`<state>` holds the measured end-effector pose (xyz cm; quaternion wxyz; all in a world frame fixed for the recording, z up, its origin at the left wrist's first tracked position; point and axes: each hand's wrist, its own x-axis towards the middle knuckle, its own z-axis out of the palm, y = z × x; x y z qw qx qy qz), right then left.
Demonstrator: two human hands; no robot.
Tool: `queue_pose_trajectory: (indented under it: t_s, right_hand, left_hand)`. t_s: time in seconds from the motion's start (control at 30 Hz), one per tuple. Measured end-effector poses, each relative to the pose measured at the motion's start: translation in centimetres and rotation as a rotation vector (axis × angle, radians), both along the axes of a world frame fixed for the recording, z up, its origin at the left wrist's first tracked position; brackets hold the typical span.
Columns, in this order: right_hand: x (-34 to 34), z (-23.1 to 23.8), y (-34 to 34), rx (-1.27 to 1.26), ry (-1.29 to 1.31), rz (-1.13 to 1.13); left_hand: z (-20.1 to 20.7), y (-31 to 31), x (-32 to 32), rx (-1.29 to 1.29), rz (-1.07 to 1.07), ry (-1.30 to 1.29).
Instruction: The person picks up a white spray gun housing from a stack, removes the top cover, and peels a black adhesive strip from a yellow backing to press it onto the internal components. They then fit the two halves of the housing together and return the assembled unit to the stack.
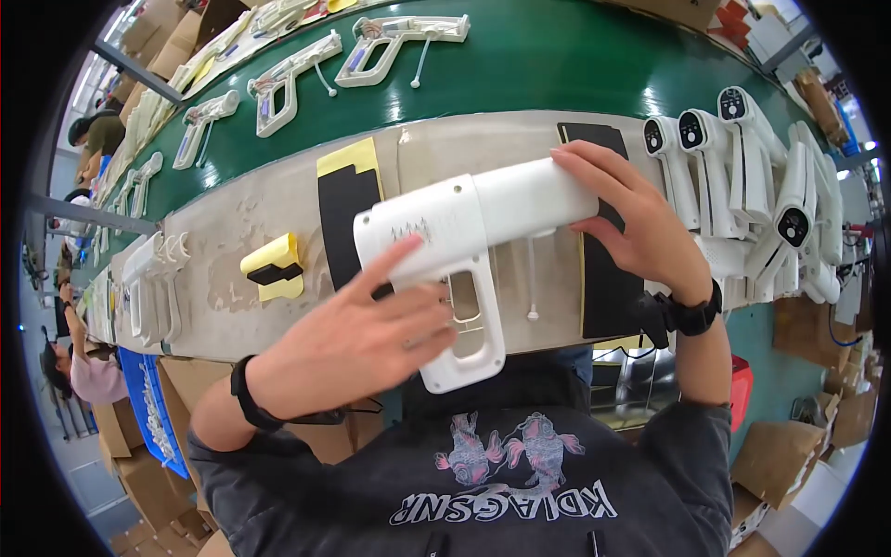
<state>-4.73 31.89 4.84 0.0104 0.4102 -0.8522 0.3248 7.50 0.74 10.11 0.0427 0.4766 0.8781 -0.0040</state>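
Note:
A white pistol-shaped device (436,227) with a wide barrel and a looped handle is held level above the table's near edge. My right hand (640,209) grips the barrel's right end, fingers on top and thumb below. In front of the handle is my left hand (362,343), slightly blurred. Its index finger is stretched onto the body near some small dark marks. The other fingers are loosely bent and apart over the handle, and its thumb is hidden. Below the barrel, a thin white rod (532,288) is partly visible.
Black pads (348,209) with yellow backing lie on the grey work mat (436,144). A folded yellow piece (274,265) is on the left. Open device shells (404,42) line the green belt (557,56). Several finished-looking white devices (733,167) crowd the right; a blue crate (148,399) stands lower left.

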Motion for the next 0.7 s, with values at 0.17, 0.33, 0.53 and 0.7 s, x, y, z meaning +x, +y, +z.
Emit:
queue_pose_trajectory:
  t_s: [0.17, 0.33, 0.53, 0.7]
  right_hand:
    - [-1.7, -1.3, 0.5, -0.039, 0.049, -0.05]
    - [-2.5, -2.9, 0.3, -0.005, 0.033, -0.044]
    - [-2.6, -4.3, -0.2, 0.073, 0.021, -0.04]
    - [-3.0, -4.6, -0.2, 0.105, 0.023, -0.036]
  left_hand:
    - [-2.6, -2.3, -3.6, 0.614, 0.356, -0.064]
    - [-7.2, -1.8, -5.9, 0.919, 0.669, -0.229]
    - [-9.3, -2.2, -6.5, 0.902, 0.669, -0.366]
    - [-10.0, -2.2, -6.4, 0.888, 0.687, -0.372]
